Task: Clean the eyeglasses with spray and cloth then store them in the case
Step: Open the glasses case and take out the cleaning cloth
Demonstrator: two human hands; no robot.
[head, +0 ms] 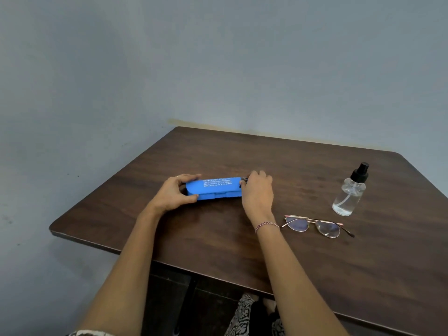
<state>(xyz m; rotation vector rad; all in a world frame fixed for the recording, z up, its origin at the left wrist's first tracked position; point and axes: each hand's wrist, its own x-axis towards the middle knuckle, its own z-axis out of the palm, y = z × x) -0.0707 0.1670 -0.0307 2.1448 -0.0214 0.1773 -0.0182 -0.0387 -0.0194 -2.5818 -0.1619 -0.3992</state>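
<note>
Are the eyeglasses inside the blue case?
No, the eyeglasses lie on the table, apart from the blue case.

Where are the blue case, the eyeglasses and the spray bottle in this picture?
blue eyeglasses case (217, 186), head view, on its printed lid.
eyeglasses (312, 222), head view, on the bridge between the lenses.
spray bottle (348, 196), head view, on its clear body.

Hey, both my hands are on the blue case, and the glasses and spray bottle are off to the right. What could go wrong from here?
1. The glasses lie on the table just beside your right wrist. If the case pops open suddenly, that arm could knock or scratch them.
2. The spray bottle stands upright beyond them, so a careless reach across may tip it.
</note>
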